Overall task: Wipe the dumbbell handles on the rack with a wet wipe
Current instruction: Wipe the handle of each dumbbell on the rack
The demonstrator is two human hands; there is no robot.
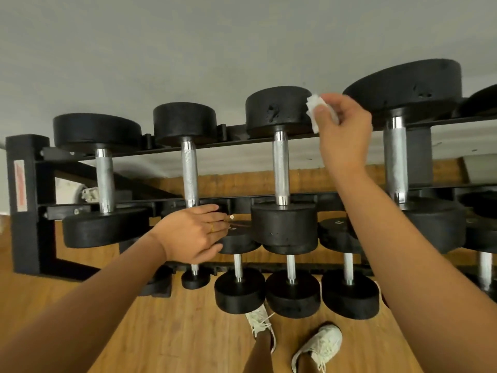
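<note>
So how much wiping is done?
Which handles are finished can't be told: none looks wet. The right hand pinches the wet wipe in the air, touching no handle; the left hand rests at the near end of the second top-shelf dumbbell. The lower-row handles probably wait.

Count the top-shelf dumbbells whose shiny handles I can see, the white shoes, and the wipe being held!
Top-shelf dumbbells with handle showing: 4
White shoes: 2
Wet wipe in the right hand: 1
Total: 7
</note>
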